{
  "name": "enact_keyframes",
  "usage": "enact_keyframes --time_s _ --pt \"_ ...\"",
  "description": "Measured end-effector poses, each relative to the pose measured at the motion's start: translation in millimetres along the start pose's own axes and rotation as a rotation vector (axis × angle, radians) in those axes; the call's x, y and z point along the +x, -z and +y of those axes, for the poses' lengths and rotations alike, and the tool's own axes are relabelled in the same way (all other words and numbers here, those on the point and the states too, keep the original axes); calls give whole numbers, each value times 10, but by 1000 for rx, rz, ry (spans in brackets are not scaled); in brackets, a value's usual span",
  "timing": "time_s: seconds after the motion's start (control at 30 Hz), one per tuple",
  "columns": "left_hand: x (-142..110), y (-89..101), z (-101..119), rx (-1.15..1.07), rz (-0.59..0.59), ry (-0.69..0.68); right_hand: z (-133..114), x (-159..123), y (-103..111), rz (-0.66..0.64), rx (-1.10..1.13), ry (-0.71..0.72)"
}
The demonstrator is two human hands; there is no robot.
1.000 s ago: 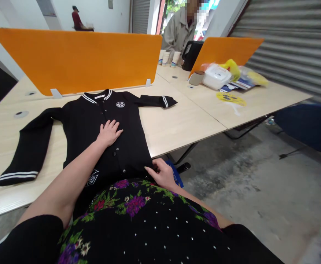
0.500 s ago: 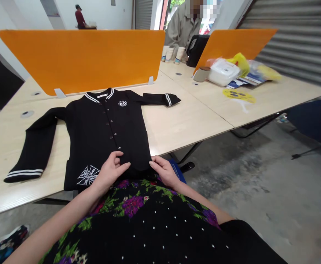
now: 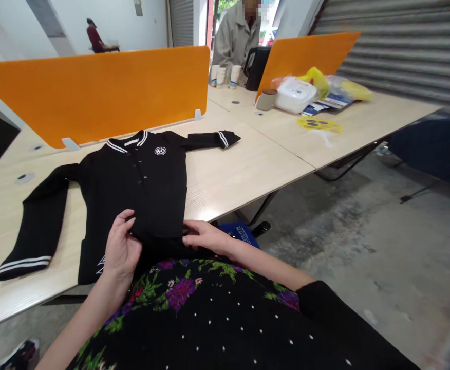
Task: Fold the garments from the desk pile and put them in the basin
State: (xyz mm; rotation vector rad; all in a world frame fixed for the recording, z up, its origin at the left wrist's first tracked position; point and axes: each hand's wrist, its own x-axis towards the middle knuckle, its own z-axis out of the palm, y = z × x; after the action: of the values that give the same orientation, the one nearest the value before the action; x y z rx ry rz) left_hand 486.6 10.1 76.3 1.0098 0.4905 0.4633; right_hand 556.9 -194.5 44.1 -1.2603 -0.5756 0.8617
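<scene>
A black jacket point(image 3: 132, 174) lies front up on the table, collar away from me, with white-striped collar and cuffs and a round white "50" badge on the chest. One sleeve spreads out to each side. At the lower front, my left hand point(image 3: 123, 246) is closed with curled fingers against the cloth; the fabric in its grip is partly hidden. My right hand point(image 3: 202, 236) pinches the bottom corner of the jacket at its right side. The lower front near my hands is rumpled, and its lower snaps are out of sight. My left hand mostly covers the white print near the hem.
Orange dividers point(image 3: 105, 95) stand on the pale wooden table point(image 3: 244, 169). Further right are a tape roll point(image 3: 266, 99), a plastic box point(image 3: 295, 95), a yellow bag and a yellow fan point(image 3: 319, 125). Paper cups point(image 3: 235, 76) and a black kettle point(image 3: 258, 68) stand near a person in grey.
Both hands have shifted left with the lower front of the jacket. The lower snaps and much of the white print have become hidden. The whole view has turned slightly right.
</scene>
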Motion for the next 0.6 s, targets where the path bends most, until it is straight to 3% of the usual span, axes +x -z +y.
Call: enact_keyframes --time_s 0.13,0.3,0.4,0.5,0.6 --pt "22 10 -4 -34 36 41 5 260 -105 5 142 -57" --pt "58 72 -15 -27 28 20 71 429 -250 129 150 -78" --pt "108 141 -39 -20 40 -9 30 314 -219 274 129 -37" --pt "136 189 -79 -9 40 -10 -73 64 -30 483 86 31" --pt "104 186 -131 74 -77 -22 -191 -204 222 673 -35 148"
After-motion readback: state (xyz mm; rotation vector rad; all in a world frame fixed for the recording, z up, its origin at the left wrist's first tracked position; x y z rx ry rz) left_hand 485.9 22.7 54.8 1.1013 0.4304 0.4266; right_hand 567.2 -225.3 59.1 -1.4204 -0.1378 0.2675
